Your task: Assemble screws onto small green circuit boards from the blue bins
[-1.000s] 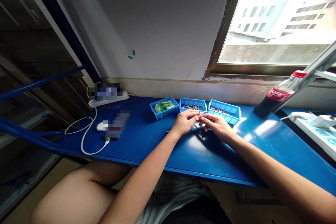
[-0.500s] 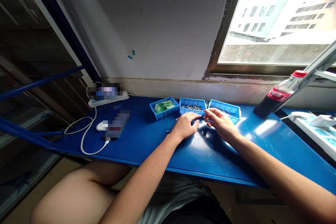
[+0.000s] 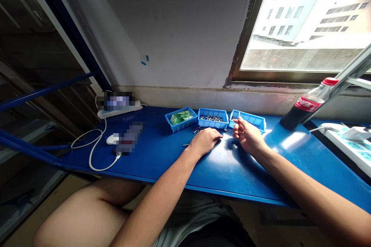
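My left hand [image 3: 205, 140] rests low over the blue table, in front of the middle blue bin [image 3: 213, 124]. Its fingers are together and curled down; whatever may lie under them is hidden. To the right, my right hand [image 3: 247, 136] is raised in a pinch, palm turned partly up, before the right blue bin [image 3: 263, 124]. A tiny slim thing pokes up at its fingertips, too small to name. Small metal parts [image 3: 213, 118] fill the middle bin. Thin dark screw-like pieces [image 3: 186, 145] lie on the table beside my left hand.
A left blue bin [image 3: 183, 125] holds green packets [image 3: 181, 117]. A cola bottle [image 3: 304, 104] leans at the right near a white power strip [image 3: 358, 144]. On the left are a white cable [image 3: 92, 158], a white mouse-like object [image 3: 111, 139] and a blurred device [image 3: 130, 139].
My hands have moved apart. The right one has gone right and turned its palm upward, pinching something tiny. My left hand's fingers have drawn together and lowered.
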`<state>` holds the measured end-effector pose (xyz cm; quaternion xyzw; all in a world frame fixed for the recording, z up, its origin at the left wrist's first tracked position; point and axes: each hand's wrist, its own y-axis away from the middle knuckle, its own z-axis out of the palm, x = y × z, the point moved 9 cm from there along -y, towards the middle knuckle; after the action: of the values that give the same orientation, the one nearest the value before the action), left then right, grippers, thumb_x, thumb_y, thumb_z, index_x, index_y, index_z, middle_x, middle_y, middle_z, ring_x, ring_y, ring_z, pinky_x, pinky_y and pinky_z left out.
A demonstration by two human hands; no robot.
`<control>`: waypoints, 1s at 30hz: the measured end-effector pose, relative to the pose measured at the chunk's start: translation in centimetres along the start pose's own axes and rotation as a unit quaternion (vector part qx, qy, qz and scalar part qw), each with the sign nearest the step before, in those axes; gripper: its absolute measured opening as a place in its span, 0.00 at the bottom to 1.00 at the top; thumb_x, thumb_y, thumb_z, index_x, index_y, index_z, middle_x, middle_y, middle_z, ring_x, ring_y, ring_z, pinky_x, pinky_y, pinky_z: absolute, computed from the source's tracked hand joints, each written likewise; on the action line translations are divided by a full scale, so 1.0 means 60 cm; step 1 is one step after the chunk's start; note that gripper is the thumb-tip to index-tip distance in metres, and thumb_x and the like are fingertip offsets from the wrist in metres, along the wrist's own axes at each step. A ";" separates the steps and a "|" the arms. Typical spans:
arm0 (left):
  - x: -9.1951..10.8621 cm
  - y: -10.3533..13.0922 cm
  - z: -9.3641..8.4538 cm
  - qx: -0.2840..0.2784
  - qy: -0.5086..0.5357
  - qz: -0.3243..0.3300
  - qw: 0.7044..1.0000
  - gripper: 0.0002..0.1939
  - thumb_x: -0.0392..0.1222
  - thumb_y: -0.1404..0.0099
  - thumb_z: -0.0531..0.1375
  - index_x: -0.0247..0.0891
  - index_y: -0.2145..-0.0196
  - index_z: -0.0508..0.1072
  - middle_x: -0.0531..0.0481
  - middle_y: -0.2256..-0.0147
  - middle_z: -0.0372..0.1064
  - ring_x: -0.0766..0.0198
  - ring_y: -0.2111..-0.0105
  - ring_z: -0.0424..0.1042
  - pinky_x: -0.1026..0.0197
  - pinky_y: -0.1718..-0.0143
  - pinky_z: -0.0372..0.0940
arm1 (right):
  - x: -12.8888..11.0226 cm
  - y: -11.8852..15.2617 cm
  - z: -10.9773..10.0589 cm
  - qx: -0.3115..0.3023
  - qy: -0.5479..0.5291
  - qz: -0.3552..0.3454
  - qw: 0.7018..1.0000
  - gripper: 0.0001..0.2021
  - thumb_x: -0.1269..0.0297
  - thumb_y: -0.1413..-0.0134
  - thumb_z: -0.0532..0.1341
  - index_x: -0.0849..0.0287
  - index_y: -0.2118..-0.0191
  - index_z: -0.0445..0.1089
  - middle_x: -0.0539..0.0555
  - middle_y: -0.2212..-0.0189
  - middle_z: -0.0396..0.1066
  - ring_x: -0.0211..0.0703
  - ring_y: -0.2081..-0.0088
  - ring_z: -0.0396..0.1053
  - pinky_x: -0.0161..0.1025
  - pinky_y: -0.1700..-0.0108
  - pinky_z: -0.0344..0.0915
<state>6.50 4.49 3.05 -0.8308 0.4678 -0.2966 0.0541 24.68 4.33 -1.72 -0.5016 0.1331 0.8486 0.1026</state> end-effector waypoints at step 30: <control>-0.022 0.014 -0.072 0.282 0.366 -0.073 0.884 0.08 0.37 0.30 0.66 0.35 0.55 0.83 0.40 0.49 0.82 0.55 0.55 0.85 0.51 0.48 0.81 | -0.007 0.062 0.100 -0.218 0.301 -0.150 0.916 0.21 0.45 0.42 0.74 0.52 0.53 0.74 0.54 0.61 0.78 0.46 0.61 0.74 0.42 0.64 0.72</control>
<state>3.04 5.93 5.67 -0.6447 0.2893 -0.7019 0.0896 18.77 2.76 1.87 -0.7573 -0.1078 0.6401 0.0720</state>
